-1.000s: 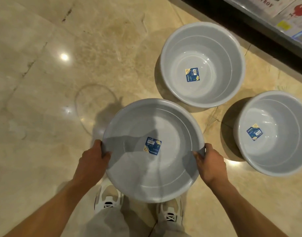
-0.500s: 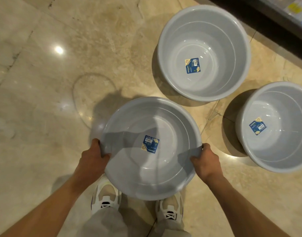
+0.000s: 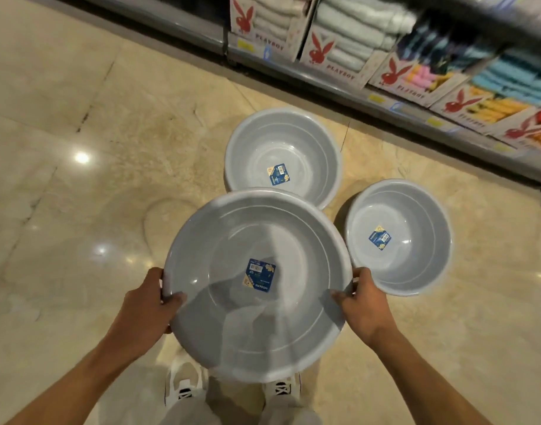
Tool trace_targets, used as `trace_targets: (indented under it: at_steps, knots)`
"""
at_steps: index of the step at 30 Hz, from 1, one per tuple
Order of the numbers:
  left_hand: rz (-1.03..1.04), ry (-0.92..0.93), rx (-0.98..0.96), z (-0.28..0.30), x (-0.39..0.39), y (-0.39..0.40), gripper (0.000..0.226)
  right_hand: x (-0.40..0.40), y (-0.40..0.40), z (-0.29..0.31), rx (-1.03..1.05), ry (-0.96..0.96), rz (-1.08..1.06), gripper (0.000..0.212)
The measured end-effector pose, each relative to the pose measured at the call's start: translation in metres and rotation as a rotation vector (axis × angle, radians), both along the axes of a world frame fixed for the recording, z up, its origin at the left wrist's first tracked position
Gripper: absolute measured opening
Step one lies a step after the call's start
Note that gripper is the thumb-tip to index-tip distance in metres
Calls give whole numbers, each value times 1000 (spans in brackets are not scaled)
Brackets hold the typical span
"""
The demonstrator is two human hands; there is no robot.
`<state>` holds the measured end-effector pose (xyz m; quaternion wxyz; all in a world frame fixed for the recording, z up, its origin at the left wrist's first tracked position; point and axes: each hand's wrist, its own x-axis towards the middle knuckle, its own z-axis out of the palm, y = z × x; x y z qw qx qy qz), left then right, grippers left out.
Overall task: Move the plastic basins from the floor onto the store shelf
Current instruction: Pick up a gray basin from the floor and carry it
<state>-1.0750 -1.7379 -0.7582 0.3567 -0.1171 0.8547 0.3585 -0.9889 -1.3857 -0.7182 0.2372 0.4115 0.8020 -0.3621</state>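
I hold a large grey plastic basin (image 3: 232,326) with a blue label inside, lifted above the floor in front of my legs. My left hand (image 3: 149,305) grips its left rim and my right hand (image 3: 362,305) grips its right rim. Two more grey basins rest on the floor beyond it: one (image 3: 306,139) straight ahead, partly covered by the held basin's far rim, and a smaller-looking one (image 3: 416,271) to the right. The store shelf (image 3: 339,78) runs across the top right.
The shelf's low tier holds boxes of folded towels (image 3: 339,35) in several colours, with price tags along its front edge. Glossy beige floor tiles (image 3: 79,210) stretch to the left. My white shoes (image 3: 183,384) stand under the held basin.
The basin has come up higher off the floor in both hands. My view has tilted up, so the shelf with towel boxes now shows and the floor basins look farther away.
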Motion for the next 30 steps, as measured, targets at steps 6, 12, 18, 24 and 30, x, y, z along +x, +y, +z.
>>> trace_targets:
  at_steps: [6, 12, 18, 24, 30]
  knots:
    - [-190, -33, 88, 74, -54, 96, 32, 20, 91, 78, 75, 53, -128, 33]
    - [-296, 41, 117, 77, -66, 219, 32, 49, 188, 89, 84, 53, -260, 35]
    - [-389, 10, 69, 16, -56, 356, 30, 79, 299, 32, 106, 4, -342, 31]
    - [-458, 34, -56, -31, -43, 415, 32, 85, 350, -33, 55, -54, -323, 30]
    - [-416, 34, -113, -65, -44, 426, 32, 75, 361, -77, 8, -63, -306, 32]
